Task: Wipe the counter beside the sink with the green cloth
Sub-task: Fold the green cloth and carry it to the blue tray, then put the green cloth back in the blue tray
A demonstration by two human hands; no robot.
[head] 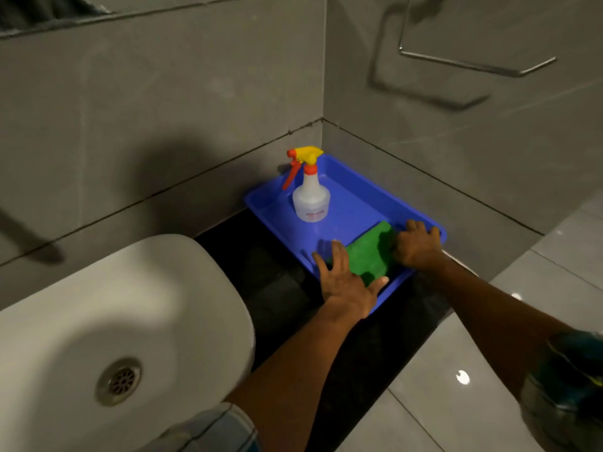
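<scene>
Left hand [346,278] spread flat, fingers splayed, pressing on near-left end of the green cloth [370,252], thumb out toward the tray's front rim; not clenched, nothing gripped. Right hand [416,244] palm down on the cloth's far-right end, fingers curled over toward the tray's right rim; can't tell if it pinches the cloth or only presses. Cloth lies folded, flat, inside the blue tray [355,197], in its front-right part, middle strip showing between the two hands. Same tray, back-left part: spray bottle [310,199] standing upright, translucent white body, orange collar and trigger, yellow head, nozzle pointing left; apart from the cloth. Small red label text on bottle, unreadable. Tray sits on the dark worktop [261,256], pushed into the corner where two grey tiled walls meet. White sink [114,305] left of the tray, round metal drain [119,381] at the bowl bottom; a strip of bare dark worktop between sink and tray. Both forearms bare, reaching in from the lower edge. Metal rail [473,65] on the right wall, upper right. Light glossy tiled floor [456,353] at lower right.
</scene>
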